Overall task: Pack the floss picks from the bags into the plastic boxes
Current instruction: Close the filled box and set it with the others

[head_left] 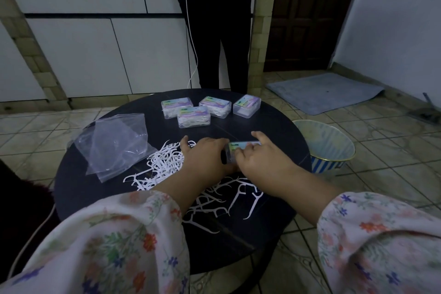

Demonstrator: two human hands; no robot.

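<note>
A clear plastic box (241,147) with a pale label sits between my hands at the middle of the round black table (274,122). My left hand (202,157) grips its left end, and my right hand (259,157) holds its right side with curled fingers. White floss picks (164,162) lie in a loose pile left of my left hand, and more floss picks (233,198) are scattered under my wrists. Empty clear bags (114,143) lie at the left. Several filled boxes (193,116) stand at the table's far side.
A person in dark trousers (214,31) stands right behind the table. A striped bin (327,148) stands on the tiled floor beside the table's right edge. A grey mat (324,92) lies further back. A white cable (193,31) hangs down behind the table.
</note>
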